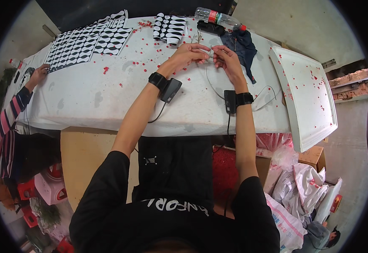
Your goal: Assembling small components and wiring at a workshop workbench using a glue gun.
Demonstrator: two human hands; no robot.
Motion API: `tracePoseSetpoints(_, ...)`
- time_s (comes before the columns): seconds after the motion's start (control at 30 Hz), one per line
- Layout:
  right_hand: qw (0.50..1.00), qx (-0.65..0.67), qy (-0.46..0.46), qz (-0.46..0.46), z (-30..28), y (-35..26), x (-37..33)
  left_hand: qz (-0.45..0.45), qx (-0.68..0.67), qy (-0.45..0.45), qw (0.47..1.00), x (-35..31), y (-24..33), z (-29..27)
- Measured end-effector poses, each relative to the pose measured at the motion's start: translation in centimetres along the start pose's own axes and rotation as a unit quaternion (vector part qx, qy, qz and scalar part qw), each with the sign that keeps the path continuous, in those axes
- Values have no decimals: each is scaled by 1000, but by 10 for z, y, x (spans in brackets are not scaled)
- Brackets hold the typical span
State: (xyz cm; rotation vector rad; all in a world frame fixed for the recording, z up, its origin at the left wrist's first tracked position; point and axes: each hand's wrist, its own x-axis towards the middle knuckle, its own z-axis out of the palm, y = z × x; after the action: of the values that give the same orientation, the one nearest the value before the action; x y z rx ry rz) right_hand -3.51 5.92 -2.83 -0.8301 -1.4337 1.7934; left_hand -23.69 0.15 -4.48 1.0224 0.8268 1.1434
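Fingertips [201,46] of my left grip [188,55] and right grip [227,59] meet almost tip to tip above the surface [108,105], both pinched narrow on a slim pale piece [211,54]. It sits right between them, mostly covered, so I can't make out what it is. A thin cord [209,84] hangs below it, curving toward the black box [230,101] at my right wrist. A pale strand [268,104] loops on the far side of that forearm; whether the two are one line I can't tell, since the arm lies between.

Just beyond my left grip are twigs [196,38], their lower ends partly behind my hand. Past my right grip lie a crumpled dark cloth [245,48], a black bundle I can't identify and a clear bottle on its side. Red berries [106,70] are scattered left of my left grip, and a black-and-white patterned roll stands beyond it. Farther left, another person's hand [40,75] touches patterned sheets; their head is out of view. Well right of my right grip, a white tray [283,84] leans, dotted red.
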Motion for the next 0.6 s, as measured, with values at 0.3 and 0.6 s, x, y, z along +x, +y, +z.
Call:
tracePoseSetpoints(0.3, 999, -46, -23, -6, 2, -2, -1, -6, -30, 2, 1000, 3, -1, 0)
tracePoseSetpoints(0.6, 997, -64, -32, 16, 2, -2, -2, 8, -17, 11, 1000, 1, 0, 1)
